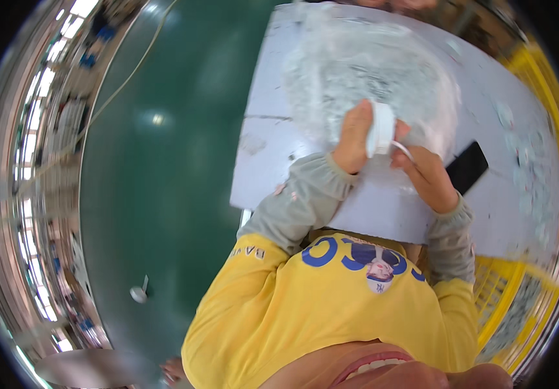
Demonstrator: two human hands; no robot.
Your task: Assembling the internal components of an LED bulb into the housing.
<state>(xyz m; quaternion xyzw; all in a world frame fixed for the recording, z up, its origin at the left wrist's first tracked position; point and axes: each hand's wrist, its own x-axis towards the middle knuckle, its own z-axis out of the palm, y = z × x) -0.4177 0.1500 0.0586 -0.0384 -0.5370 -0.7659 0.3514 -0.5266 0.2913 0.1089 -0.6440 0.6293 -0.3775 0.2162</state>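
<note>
My left hand (pixel 355 134) grips a small white round plastic part (pixel 380 128), like a cap or spool, above the white table (pixel 273 149). My right hand (pixel 427 174) pinches a thin white ring or strip (pixel 401 149) that hangs off the lower edge of that part. Both hands meet just in front of a large heap of clear plastic bags (pixel 370 71) holding several small pale pieces. Grey sleeves cover both forearms and a yellow shirt fills the lower part of the view.
A flat black phone-like slab (pixel 466 167) lies on the table right of my right hand. Small pale pieces are scattered along the table's right side. A yellow crate (pixel 519 305) stands at lower right. Green floor (pixel 163 162) with a cable spreads left.
</note>
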